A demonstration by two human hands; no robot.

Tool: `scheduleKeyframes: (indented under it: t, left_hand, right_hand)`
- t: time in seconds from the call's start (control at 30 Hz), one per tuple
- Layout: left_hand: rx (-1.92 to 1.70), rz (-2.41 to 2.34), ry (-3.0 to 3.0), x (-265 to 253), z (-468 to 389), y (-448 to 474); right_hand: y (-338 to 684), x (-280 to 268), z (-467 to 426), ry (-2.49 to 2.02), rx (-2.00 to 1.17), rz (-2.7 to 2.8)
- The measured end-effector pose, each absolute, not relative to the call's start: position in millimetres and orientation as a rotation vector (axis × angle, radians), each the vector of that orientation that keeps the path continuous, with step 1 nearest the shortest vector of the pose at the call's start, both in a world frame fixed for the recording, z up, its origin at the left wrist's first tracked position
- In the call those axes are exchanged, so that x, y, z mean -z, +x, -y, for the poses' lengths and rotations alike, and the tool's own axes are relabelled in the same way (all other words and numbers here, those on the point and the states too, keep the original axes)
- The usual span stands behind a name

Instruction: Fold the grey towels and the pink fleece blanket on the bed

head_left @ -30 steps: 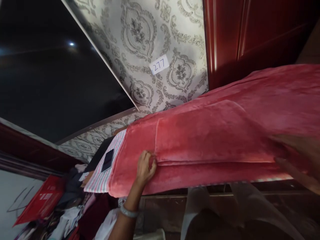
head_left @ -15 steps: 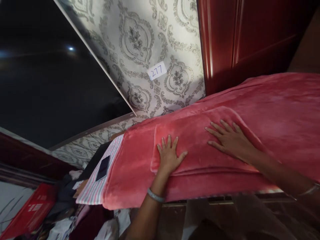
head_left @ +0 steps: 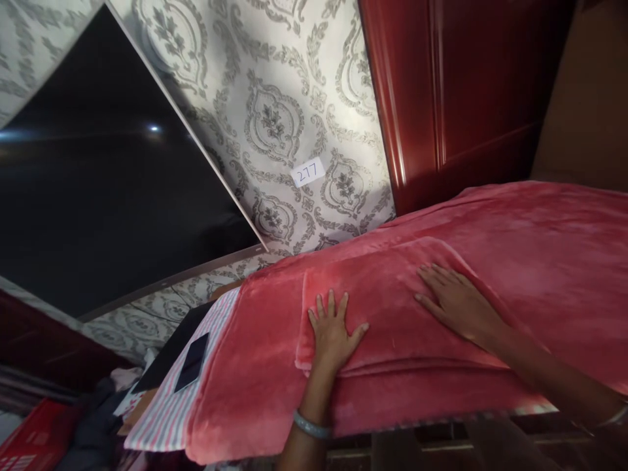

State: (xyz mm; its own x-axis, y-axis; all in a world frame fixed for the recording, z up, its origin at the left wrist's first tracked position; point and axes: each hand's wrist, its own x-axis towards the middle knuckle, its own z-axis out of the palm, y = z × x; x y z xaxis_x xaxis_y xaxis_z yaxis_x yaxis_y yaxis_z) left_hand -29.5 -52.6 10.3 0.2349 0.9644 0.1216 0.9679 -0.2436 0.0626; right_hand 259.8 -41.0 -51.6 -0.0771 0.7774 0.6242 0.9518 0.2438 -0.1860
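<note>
A folded pink-red plush cloth lies flat on a larger cover of like colour. On its left part rests my left hand, palm down with fingers spread. My right hand lies flat on its right part, fingers stretched out and close together, thumb apart. Neither hand grasps anything. Left of the cover, a dark phone lies on a striped pink, white and grey cloth.
A large dark screen stands at the left before patterned wallpaper. A paper label reading 277 is on the wall. A dark red wooden panel rises behind the cover. Clothes and a red container are at lower left.
The view has tipped upward, so most things sit lower in the picture. My right hand's fingers have drawn together. My left hand stays at the same place on the folded cloth.
</note>
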Motion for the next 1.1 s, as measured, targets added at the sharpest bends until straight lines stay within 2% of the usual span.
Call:
scheduleKeyframes:
  t: [0.2, 0.53, 0.8, 1.1]
  left_hand:
    - [0.274, 1.892, -2.469, -10.8, 52.9, -31.0]
    - [0.264, 1.916, -2.466, -13.3, 53.9, -29.1]
    - [0.253, 1.916, -2.467, -12.4, 52.0, -31.0]
    - [0.249, 1.909, -2.465, -14.0, 51.7, -30.3]
  right_hand:
    - [271.0, 47.8, 39.6, -1.595, 0.305, 1.785]
    - [262.3, -17.6, 0.9, -1.606, -0.012, 1.725]
    - [255.6, 9.4, -12.4, -1.587, -0.23, 1.442]
    - [271.5, 15.8, -18.6, -1.413, -0.549, 0.932]
